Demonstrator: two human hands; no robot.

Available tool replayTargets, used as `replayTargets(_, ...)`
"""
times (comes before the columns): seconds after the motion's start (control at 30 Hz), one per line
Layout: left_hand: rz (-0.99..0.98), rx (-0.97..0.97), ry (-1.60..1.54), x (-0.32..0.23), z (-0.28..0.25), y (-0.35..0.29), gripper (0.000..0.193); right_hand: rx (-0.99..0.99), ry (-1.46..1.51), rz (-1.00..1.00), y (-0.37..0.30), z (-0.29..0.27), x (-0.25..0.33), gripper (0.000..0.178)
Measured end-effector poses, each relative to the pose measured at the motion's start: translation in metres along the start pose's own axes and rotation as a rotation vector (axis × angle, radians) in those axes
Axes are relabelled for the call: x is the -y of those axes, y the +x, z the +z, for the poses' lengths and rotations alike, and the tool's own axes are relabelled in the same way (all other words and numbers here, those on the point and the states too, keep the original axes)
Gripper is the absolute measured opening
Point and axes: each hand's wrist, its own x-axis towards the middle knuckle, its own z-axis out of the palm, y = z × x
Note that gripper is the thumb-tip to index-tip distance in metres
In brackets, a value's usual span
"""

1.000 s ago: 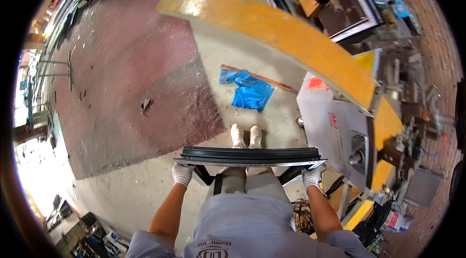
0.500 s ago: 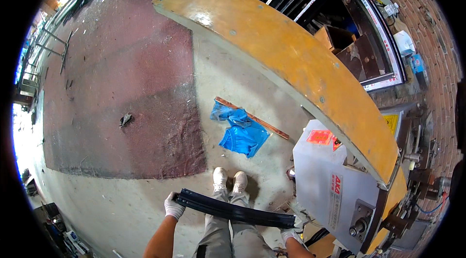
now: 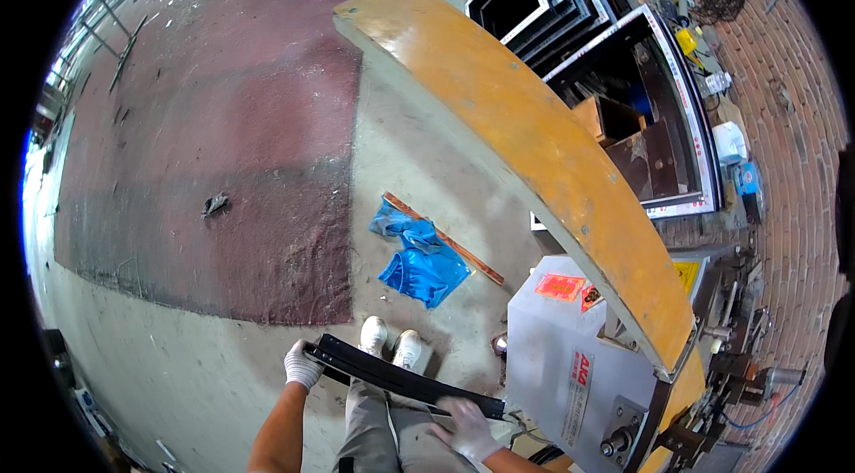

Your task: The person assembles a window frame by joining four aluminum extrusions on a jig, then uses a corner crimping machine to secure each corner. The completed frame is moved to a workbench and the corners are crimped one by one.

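The left hand, gloved white, was closed around one end of a long black bar, and the right hand gripped the other end, the bar held level across the person's thighs above white shoes. A grey machine stood just beside the right end. Bare concrete floor lay open to the left, a blue rag ahead.

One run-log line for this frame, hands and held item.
left hand: grips bar end | right hand: grips other end | black bar: held across legs | blue cloth: floor ahead | grey machine: right
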Motion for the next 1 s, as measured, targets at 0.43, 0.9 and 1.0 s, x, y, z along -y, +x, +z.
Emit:
replayTargets(0.43,0.104,0.093,-0.159,-0.008,-0.043,-0.013,0.029,0.546,-0.378,0.069,0.124,0.071,0.005,0.099)
replayTargets(0.9,-0.199,0.443,0.071,0.213,-0.127,-0.173,0.063,0.326,-0.124,0.176,0.087,0.155,0.084,0.085)
replayTargets(1.0,-0.313,0.665,0.115,0.288,-0.166,-0.258,0.067,0.180,-0.188,0.309,0.085,0.174,0.088,0.093)
